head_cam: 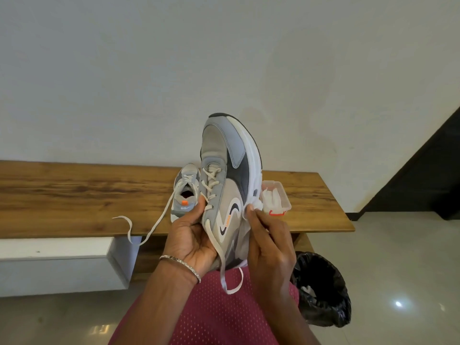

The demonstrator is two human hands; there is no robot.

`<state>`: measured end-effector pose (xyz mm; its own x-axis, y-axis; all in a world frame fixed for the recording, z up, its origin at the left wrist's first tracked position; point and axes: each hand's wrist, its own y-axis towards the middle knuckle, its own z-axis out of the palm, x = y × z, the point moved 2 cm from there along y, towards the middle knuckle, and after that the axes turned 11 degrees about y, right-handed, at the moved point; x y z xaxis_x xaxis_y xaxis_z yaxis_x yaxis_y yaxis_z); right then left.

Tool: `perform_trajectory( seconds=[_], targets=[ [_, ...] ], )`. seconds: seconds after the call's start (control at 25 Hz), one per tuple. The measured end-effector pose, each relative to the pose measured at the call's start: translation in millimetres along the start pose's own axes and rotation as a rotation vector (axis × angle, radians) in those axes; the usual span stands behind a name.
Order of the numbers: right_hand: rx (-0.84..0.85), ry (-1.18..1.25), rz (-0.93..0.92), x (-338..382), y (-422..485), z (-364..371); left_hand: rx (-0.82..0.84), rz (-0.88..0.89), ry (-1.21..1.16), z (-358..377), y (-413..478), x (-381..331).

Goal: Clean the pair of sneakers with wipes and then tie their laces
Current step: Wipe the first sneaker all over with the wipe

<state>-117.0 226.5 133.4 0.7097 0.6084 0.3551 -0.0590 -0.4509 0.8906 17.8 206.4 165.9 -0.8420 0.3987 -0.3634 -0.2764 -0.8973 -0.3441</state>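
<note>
Sneaker (pixel 225 170) held toe-up over the lap, clamped near the tongue by curled fingers (pixel 200 207) of the left hand (pixel 191 237). Right hand (pixel 270 242) fingers (pixel 257 216) pinching a wipe (pixel 254 206) against its side by the sole. Laces (pixel 222 270) loose, dangling. 2nd sneaker (pixel 186 195) back on the table (pixel 74 195), wipe box (pixel 277 199) just beside. Likely step: cleaning shoe 1 of 2. Next: firm strokes along the sole.

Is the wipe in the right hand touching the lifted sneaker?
Touching. The head view shows the right hand pinching the wipe against the side of the lifted sneaker, by its white sole.
</note>
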Motion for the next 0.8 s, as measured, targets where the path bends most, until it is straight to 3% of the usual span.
perform_trajectory(
  seconds=[0.2, 0.32, 0.6, 0.8],
  targets=[
    [-0.148, 0.016, -0.023, -1.6, 67.8, -0.2, 0.019, 0.003, 0.022, 1.6, -0.8, 5.0],
    [-0.128, 0.016, -0.034, -4.2, 92.9, 0.9, 0.030, -0.035, 0.016, 4.7, -5.1, 7.6],
    [-0.061, -0.020, -0.001, -3.4, 25.3, 3.3, 0.059, -0.059, 0.004, -6.2, 0.0, 5.5],
    [-0.135, 0.021, -0.006, -3.1, 62.9, -3.3, 0.060, -0.096, 0.010, -3.4, -0.5, 10.4]
  ],
)
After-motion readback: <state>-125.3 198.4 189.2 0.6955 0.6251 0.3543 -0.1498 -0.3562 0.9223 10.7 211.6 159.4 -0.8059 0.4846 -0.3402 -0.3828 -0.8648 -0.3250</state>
